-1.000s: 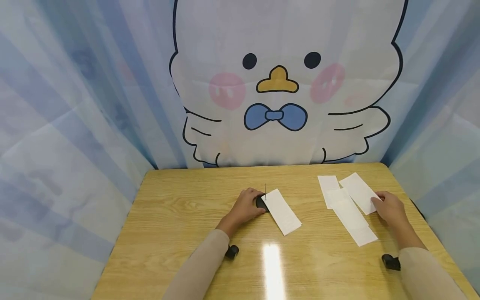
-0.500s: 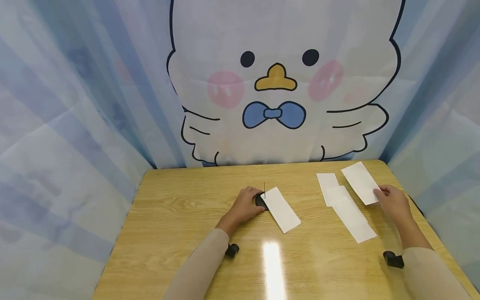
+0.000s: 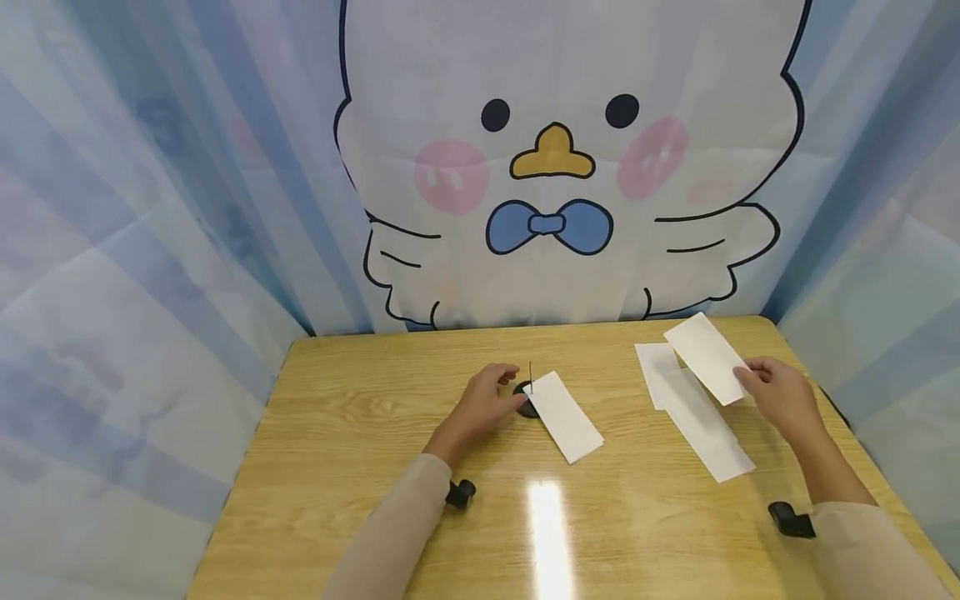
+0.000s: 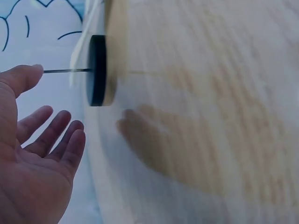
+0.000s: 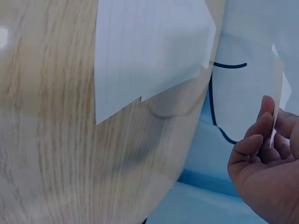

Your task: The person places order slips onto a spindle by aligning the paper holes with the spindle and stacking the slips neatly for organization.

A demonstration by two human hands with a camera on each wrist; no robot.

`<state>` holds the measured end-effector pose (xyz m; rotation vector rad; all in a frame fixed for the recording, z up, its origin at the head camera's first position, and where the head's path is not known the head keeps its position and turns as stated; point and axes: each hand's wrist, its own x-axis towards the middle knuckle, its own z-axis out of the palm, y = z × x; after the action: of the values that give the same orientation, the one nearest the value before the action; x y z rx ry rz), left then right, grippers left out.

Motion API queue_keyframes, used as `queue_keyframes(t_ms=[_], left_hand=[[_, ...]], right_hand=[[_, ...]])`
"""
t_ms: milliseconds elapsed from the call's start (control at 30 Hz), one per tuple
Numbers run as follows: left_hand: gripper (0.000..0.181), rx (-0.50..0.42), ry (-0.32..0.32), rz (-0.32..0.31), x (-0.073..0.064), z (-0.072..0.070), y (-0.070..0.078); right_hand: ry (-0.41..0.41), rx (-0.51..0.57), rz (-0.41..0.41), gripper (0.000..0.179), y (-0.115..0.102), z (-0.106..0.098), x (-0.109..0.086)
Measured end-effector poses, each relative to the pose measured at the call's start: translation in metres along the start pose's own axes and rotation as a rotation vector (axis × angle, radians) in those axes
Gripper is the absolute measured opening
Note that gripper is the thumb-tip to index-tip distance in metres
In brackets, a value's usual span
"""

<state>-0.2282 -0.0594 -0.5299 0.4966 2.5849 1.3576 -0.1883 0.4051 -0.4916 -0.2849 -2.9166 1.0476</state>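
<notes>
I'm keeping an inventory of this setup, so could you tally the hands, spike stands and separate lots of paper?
Spike stands: 1 (black spike stand)
Hands: 2 (left hand, right hand)
Paper lots: 3 (paper at the stand, overlapping papers, held paper)
Total: 6
Sheets within each lot can't be counted surely.

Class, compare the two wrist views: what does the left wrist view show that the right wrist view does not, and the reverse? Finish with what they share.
Left wrist only: the left hand near a black round base with a thin spike.
Right wrist only: the right hand holding a white sheet, and overlapping sheets lying apart from it.
Both: the wooden table and printed curtain.
</notes>
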Motion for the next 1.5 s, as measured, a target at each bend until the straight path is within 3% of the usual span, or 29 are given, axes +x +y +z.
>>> queue_keyframes(t_ms=[333,533,767,1100,1500], left_hand=[[0.046,-0.019,0.100,0.080,0.001,-0.023,0.021],[0.041,-0.021,0.183,0.137,0.002,-0.034,0.038],[0.037,-0.028,0.227,0.196,0.002,-0.041,0.061],[0.028,-0.021,0.212,0.236,0.005,-0.041,0.086],[0.025,-0.091,0.170,0.182,0.010,-0.038,0.104]], right_hand=[[0.027,-0.011,-0.066,0.057,-0.041,-0.002,-0.006],[0.000,0.028,-0.099,0.052,-0.070,0.001,-0.015],[-0.023,0.032,-0.175,0.046,-0.100,0.010,-0.023],[-0.018,0.095,-0.259,0.039,-0.132,0.020,-0.031],[-0.081,0.218,-0.266,0.033,-0.159,0.049,-0.039]])
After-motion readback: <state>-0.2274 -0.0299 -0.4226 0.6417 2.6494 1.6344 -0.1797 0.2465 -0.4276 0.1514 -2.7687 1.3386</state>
